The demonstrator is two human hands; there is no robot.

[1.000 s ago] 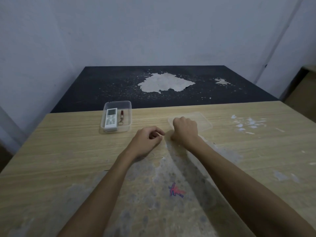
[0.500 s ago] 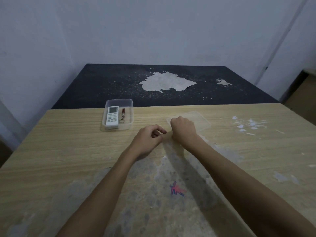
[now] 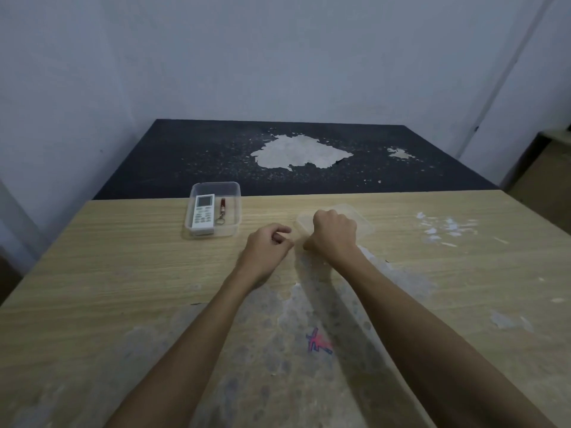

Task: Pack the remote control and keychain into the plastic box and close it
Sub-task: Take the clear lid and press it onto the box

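The clear plastic box (image 3: 216, 185) stands open near the wooden table's far edge, left of centre. Inside it the white remote control (image 3: 203, 215) lies on the left and the red keychain (image 3: 222, 208) with its ring on the right. The clear lid (image 3: 363, 218) lies flat on the table to the right of the box. My right hand (image 3: 334, 232) rests on the lid's left part, fingers curled over its near edge. My left hand (image 3: 268, 251) sits on the table just left of the lid, fingers curled in with nothing visible in them.
The wooden table (image 3: 123, 273) has worn grey patches and a red-blue mark (image 3: 319, 341) near me. White flakes (image 3: 445, 230) lie at the right. Behind it a dark table (image 3: 216, 156) reaches the wall.
Both hands stay almost where they were, at the lid. Only the view has shifted a little.
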